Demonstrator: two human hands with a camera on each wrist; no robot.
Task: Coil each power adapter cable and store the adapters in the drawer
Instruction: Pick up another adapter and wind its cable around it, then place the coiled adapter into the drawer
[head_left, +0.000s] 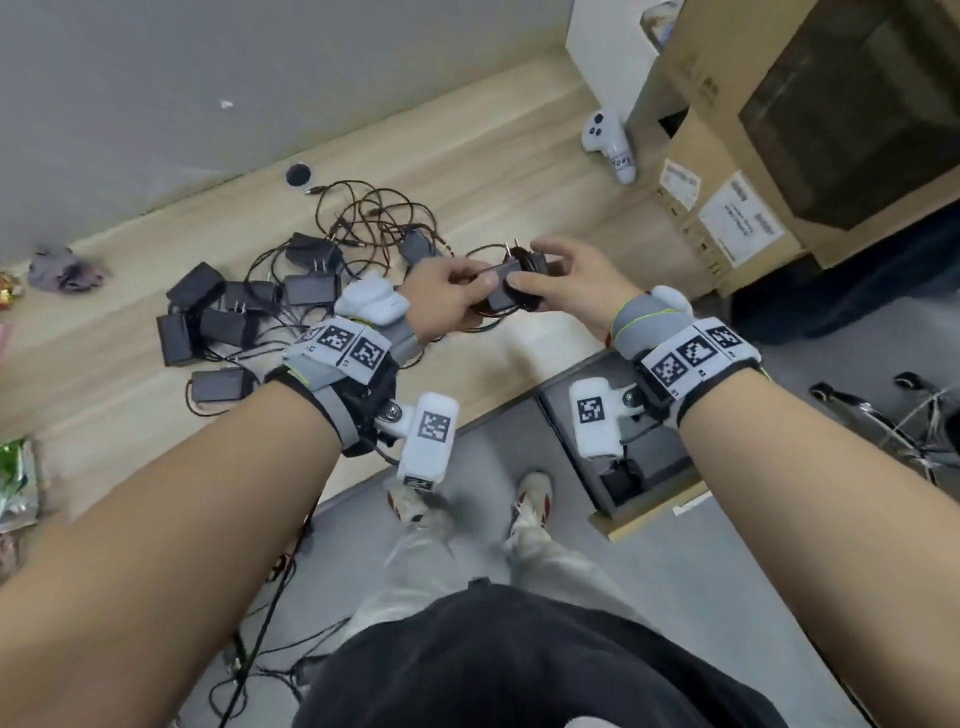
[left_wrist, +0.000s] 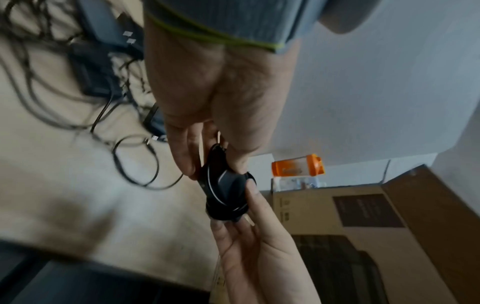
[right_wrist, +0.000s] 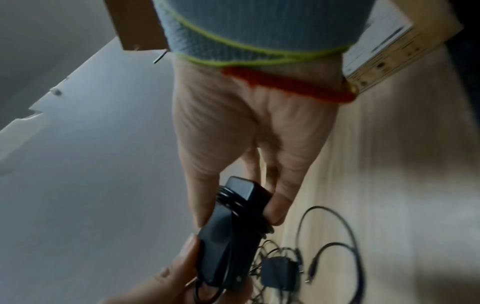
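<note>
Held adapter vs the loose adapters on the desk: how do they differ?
The held adapter is gripped off the desk by the left hand and right hand; the loose adapters lie on the desk. The held adapter's cable is wound around its body; the loose adapters' cables sprawl tangled. All are black plug-in blocks.

Black adapter (head_left: 511, 286) with black cable, light woodgrain tabletop (head_left: 519, 171), brown cardboard boxes (head_left: 727, 171) on the right, white controller (head_left: 608, 137), grey wristbands (head_left: 644, 322) with yellow-green trim and black-and-white checker tags.
</note>
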